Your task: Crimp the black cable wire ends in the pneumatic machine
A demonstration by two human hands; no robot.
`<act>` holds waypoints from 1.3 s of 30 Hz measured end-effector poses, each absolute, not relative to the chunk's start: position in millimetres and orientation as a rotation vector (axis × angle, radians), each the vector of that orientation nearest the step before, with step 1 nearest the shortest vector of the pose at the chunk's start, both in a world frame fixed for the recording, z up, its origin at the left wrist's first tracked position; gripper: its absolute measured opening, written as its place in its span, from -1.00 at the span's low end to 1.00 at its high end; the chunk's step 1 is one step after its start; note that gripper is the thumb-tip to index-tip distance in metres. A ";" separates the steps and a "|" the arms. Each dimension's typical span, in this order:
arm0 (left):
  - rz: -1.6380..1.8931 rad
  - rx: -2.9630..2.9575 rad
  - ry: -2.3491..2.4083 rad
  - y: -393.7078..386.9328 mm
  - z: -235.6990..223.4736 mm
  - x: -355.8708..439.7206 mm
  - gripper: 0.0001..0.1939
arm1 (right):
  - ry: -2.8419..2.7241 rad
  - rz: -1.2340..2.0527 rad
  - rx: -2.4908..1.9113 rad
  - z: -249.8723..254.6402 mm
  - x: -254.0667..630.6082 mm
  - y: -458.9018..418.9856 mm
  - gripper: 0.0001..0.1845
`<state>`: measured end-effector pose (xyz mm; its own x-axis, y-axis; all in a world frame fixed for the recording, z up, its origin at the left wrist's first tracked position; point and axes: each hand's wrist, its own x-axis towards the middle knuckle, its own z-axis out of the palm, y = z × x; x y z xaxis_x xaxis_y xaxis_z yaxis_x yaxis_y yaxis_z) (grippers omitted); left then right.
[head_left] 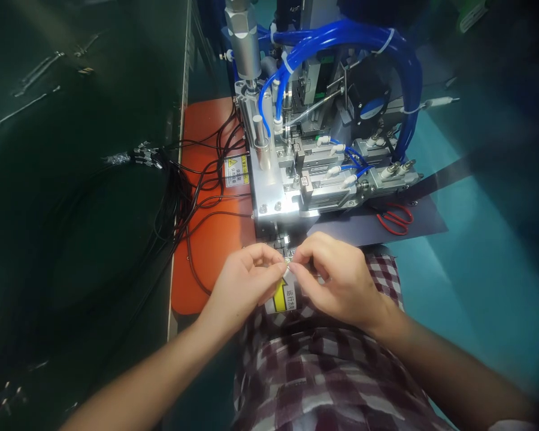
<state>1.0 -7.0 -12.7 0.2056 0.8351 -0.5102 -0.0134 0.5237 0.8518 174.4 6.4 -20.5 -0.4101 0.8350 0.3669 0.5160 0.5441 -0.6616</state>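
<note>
The person wears a loose cloth garment [336,377] in a gingham check, its squares dark maroon and off-white with a duller in-between shade where the bands cross, and the soft fabric is creased, with a dark fold running across its upper part. Above that garment, the left hand [245,281] and the right hand [336,272] are bare, with slim fingers, and the forearms on either side of it are bare too. Well to the right of the garment, a small edge of a pale sleeve [516,424] shows on the right arm.
</note>
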 end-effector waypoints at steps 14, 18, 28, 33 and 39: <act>0.738 0.807 1.196 -5.8 -13.1 2.0 -0.87 | -1.579 1.387 -1.257 -33.8 168.3 -3.4 -0.88; 0.724 0.784 1.243 -5.8 -13.2 1.6 -0.84 | -1.558 1.376 -1.266 -30.9 165.5 -2.6 -0.88; 0.729 0.735 1.244 -4.9 -8.8 3.6 -0.81 | -1.289 1.703 -1.265 -31.5 164.5 1.4 -0.84; 0.724 0.761 1.242 -4.7 -10.5 2.3 -0.82 | -1.358 1.601 -1.322 -28.0 163.8 1.5 -0.85; 0.667 0.879 1.261 -4.4 -4.8 1.5 -0.82 | -1.533 1.431 -1.267 -21.4 167.9 1.6 -0.88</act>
<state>1.5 -4.4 -4.8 0.1992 0.8319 -0.5180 0.0402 0.5212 0.8525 167.9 1.6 -21.4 -0.2969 0.9452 -0.1356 0.2000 -0.0773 -0.9767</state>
